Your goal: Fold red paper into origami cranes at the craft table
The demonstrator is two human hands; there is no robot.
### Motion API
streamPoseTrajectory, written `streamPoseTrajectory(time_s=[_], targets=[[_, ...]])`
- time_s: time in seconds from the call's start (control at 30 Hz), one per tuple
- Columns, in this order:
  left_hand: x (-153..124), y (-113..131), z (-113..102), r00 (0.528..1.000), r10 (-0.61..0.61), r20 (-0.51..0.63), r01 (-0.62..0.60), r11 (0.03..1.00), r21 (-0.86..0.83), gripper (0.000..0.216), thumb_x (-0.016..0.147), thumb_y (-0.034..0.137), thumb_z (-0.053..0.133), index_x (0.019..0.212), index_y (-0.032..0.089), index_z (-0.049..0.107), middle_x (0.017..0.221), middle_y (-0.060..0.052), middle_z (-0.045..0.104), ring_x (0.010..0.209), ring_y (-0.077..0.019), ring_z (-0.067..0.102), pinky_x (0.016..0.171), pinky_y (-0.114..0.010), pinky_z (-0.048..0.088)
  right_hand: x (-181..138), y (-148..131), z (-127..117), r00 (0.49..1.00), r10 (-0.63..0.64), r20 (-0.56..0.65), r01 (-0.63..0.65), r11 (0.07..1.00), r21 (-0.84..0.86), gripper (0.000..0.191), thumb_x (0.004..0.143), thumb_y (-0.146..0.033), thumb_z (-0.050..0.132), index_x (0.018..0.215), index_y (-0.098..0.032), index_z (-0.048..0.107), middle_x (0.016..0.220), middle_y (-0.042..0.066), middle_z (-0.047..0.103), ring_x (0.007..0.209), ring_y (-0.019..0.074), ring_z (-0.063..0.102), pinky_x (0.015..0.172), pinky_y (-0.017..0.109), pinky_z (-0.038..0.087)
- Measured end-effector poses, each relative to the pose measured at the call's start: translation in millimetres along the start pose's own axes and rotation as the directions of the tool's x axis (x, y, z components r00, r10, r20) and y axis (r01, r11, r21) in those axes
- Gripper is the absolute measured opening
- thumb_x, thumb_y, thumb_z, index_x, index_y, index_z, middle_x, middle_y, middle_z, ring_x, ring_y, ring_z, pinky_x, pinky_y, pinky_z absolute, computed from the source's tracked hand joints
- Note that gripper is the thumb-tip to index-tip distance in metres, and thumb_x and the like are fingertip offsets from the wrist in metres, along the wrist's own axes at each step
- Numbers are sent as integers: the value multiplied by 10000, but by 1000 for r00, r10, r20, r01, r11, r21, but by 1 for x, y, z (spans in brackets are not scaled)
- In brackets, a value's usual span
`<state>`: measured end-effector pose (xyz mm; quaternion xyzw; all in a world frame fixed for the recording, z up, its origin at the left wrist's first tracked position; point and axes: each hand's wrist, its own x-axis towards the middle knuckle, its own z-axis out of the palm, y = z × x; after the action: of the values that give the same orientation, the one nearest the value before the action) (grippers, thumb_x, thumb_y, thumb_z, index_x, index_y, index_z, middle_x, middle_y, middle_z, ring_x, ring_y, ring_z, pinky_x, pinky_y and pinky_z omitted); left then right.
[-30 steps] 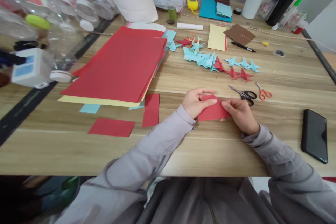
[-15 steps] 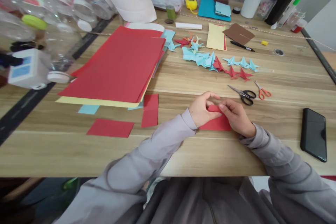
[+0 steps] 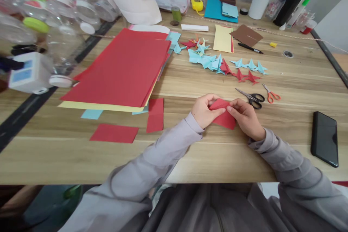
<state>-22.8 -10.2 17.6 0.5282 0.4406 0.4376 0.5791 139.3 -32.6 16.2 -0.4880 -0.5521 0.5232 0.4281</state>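
A piece of red paper (image 3: pixel 224 119) is held just above the table between both hands, with a crease or fold across it. My left hand (image 3: pixel 204 111) pinches its left side, thumb on top. At the right edge, my right hand (image 3: pixel 244 116) grips the paper between thumb and fingers; some fingertips are hidden behind it. Black-handled scissors (image 3: pixel 255 98) and small orange-handled scissors (image 3: pixel 271 95) lie just beyond my right hand. Two red paper pieces, one flat (image 3: pixel 114 133) and one creased piece (image 3: pixel 155 115), rest to the left.
A stack of large red sheets (image 3: pixel 119 69) covers the left of the table. Folded blue paper cranes (image 3: pixel 208 61) and red paper cranes (image 3: pixel 240 74) lie farther back. A phone (image 3: pixel 324 139) is at the right. Plastic bottles (image 3: pixel 63 45) crowd the left edge.
The red paper has been raised and tilted, so more of its upper part shows. My left-hand fingers have drawn in behind it; both hands stay in nearly the same place.
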Motion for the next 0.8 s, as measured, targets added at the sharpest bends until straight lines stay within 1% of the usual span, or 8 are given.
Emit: streamPoseTrajectory(time_s=[0.1,0.27,0.37,0.43,0.5,0.6,0.7,0.8], targets=[[2,-4,-1,997,73,-5,-73,997,27,241,655,185,748,868,136,646,829,-58,734,772,-178,684,749,-307,537,0,0,0,1000,24,-15,-24,1000,19,388,730,-560,710,762,-199,570,604,-40,535,520,88,430,492,235,335],[0,-9,-2,977,211,-38,-202,964,176,232,712,163,710,942,138,719,936,-90,740,830,-184,681,757,-306,545,1,-3,1,995,67,-70,-65,997,31,376,668,-517,766,731,-192,586,596,-33,578,510,88,465,481,229,361],[-5,-5,-1,918,396,-33,-363,870,333,170,758,157,676,907,177,756,903,-68,728,821,-164,662,741,-291,539,1,-3,2,992,86,-93,-84,996,35,365,650,-499,778,724,-188,603,598,-22,605,519,95,498,482,228,379],[-9,1,-1,884,468,7,-436,817,377,134,776,176,670,861,202,771,897,-64,718,821,-160,653,764,-299,535,1,-2,1,991,87,-97,-83,996,43,351,651,-485,778,734,-185,615,612,-16,623,536,100,521,496,229,397],[-10,5,-1,899,437,38,-424,841,336,113,795,232,670,814,206,778,927,-76,713,848,-168,652,803,-316,529,1,-1,1,992,75,-99,-71,996,49,340,657,-476,775,739,-184,622,630,-9,640,551,103,537,509,232,409],[-7,5,-1,955,295,15,-293,941,168,179,807,310,667,720,193,772,879,-79,716,854,-178,656,827,-327,522,1,0,1,994,40,-102,-37,999,30,338,671,-490,766,741,-185,636,656,2,659,562,108,548,516,240,425],[-2,1,-2,990,144,6,-144,990,-2,147,684,320,776,684,174,752,788,-58,723,800,-176,657,815,-332,525,1,1,1,995,1,-103,0,1000,10,354,672,-514,766,760,-187,664,677,14,675,588,121,566,534,254,447],[1,-2,-1,1000,-5,-8,5,994,-112,259,553,282,846,747,153,732,756,-33,728,706,-147,646,740,-309,532,2,3,1,993,-8,-114,12,1000,28,357,668,-519,773,767,-187,683,703,23,693,616,130,588,570,266,469]])
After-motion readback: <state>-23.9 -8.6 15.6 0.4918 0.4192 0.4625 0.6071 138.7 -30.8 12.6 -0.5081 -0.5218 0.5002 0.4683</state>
